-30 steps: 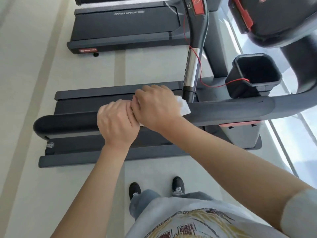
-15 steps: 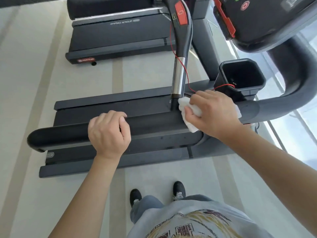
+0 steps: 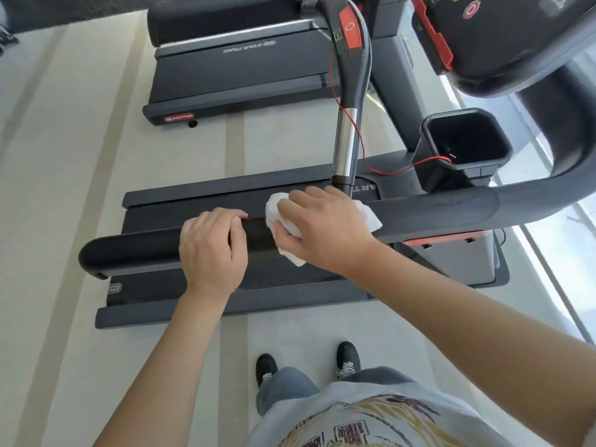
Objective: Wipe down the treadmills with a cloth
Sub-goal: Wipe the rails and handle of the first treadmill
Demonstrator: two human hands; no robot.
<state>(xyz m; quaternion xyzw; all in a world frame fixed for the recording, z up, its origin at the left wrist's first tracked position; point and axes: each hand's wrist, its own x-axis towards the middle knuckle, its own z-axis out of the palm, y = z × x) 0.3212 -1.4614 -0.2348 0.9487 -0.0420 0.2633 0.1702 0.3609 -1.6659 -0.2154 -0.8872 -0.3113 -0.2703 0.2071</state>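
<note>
A dark grey treadmill handrail (image 3: 135,250) runs left to right across the middle of the head view. My left hand (image 3: 211,250) grips it with fingers curled over the top. Just to its right, my right hand (image 3: 322,230) holds a crumpled white cloth (image 3: 366,217) wrapped round the rail, pressing it against the surface. Below the rail lies the treadmill deck (image 3: 154,214) with its black belt. A second treadmill (image 3: 238,75) stands farther off at the top.
An upright post (image 3: 346,146) with a chrome section and red button rises behind my right hand, a thin red cord (image 3: 387,171) trailing to a black cup holder (image 3: 461,146). The console (image 3: 503,43) sits top right. My shoes (image 3: 348,358) stand on pale floor.
My right hand slid the cloth right along the rail toward the cup holder, then back left next to my left hand. My left hand kept its grip on the rail.
</note>
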